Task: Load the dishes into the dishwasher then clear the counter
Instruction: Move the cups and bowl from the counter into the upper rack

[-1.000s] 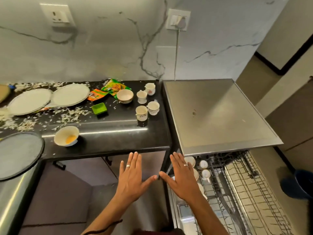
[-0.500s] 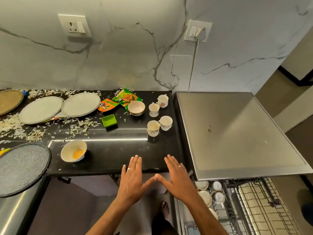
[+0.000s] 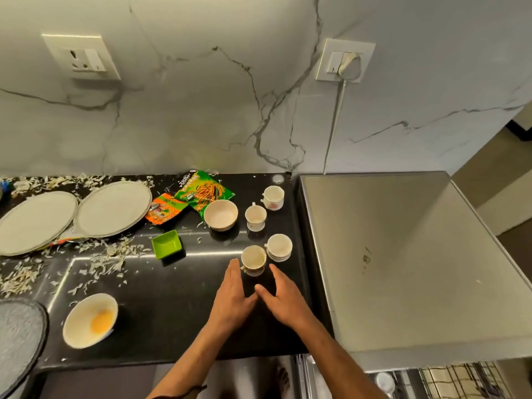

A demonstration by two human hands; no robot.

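Several small white cups stand on the black counter [image 3: 161,298]. The nearest cup [image 3: 253,260] sits between the fingertips of my left hand [image 3: 232,300] and my right hand [image 3: 283,302]; both hands are flat, fingers apart, holding nothing. Another cup [image 3: 278,247] stands just right of it, and two more cups [image 3: 255,216] [image 3: 273,197] stand behind. A white bowl [image 3: 221,215] is left of those. A bowl with yellow residue [image 3: 89,323] sits near the front edge. Two round plates [image 3: 113,208] [image 3: 36,223] lie at the left. The dishwasher rack [image 3: 449,380] shows at bottom right.
A steel dishwasher top [image 3: 403,263] adjoins the counter on the right. Snack wrappers [image 3: 201,192] and a green square dish [image 3: 167,244] lie mid-counter. White scraps [image 3: 109,260] litter the left side. A grey round lid [image 3: 20,338] sits at the far left.
Both hands have moved forward from below the counter edge to over the counter, reaching the nearest cup. The view shifted up, hiding most of the rack.
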